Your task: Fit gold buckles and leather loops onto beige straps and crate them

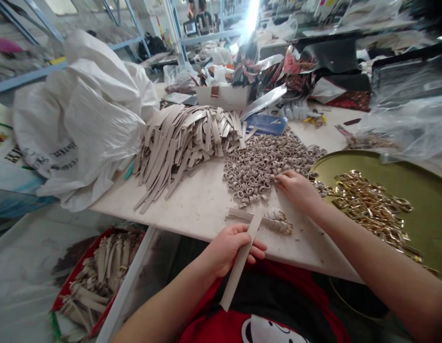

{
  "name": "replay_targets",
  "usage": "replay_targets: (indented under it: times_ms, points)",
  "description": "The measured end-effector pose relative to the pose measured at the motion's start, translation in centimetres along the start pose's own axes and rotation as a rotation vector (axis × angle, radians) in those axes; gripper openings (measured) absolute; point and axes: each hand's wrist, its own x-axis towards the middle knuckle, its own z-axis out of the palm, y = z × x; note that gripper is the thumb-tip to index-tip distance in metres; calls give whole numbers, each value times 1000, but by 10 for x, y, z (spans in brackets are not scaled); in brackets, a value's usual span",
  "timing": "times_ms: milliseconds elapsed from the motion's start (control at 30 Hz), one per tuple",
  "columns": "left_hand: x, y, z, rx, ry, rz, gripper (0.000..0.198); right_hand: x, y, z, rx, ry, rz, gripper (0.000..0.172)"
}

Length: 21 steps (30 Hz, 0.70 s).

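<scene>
My left hand (230,247) is closed around a long beige strap (239,264), held at the table's front edge and slanting down toward my lap. My right hand (295,188) reaches into a heap of small beige loops (263,164) with its fingertips pinched on one loop. A few finished straps with gold buckles (274,223) lie on the table between my hands. A large pile of loose beige straps (181,143) sits farther left.
A round gold tray (378,164) holding several gold buckles (371,205) is at the right. A big white sack (85,114) fills the left end of the table. A red crate (95,276) of finished straps stands on the floor. Boxes and clutter crowd the back.
</scene>
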Motion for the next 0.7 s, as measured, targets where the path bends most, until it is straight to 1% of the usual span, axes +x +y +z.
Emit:
replay_targets:
  times_ms: [67, 133, 233, 300, 333, 400, 467, 500, 600, 633, 700]
  points:
    - [4, 3, -2, -31, 15, 1, 20, 0, 2, 1, -32, -27, -4, 25]
    - [8, 7, -5, -81, 30, 51, 18, -3, 4, -1, -60, -42, 20, 22]
    - [11, 18, -11, -209, 69, 226, 21, -8, 4, -7, -36, -44, 88, 14]
    - [11, 27, -16, -221, 93, 393, 20, -14, 0, -13, 87, -11, 154, 8]
    - [9, 31, -18, -178, 96, 477, 17, -19, -5, -17, 203, 8, 206, 7]
    - [2, 37, -21, -2, 96, 617, 14, -33, -19, -25, 544, 14, 337, 13]
    - [-9, 39, -22, 189, 94, 722, 14, -49, -36, -34, 943, -54, 470, 21]
    - [-14, 39, -22, 266, 97, 772, 15, -58, -45, -38, 1105, -103, 524, 24]
    - [-30, 34, -16, 426, 84, 926, 20, -79, -71, -48, 1464, -186, 656, 24]
    - [-34, 32, -12, 472, 59, 977, 21, -84, -78, -50, 1565, -193, 701, 24]
    - [-39, 25, -4, 579, -29, 1087, 20, -91, -90, -52, 1767, -197, 782, 24]
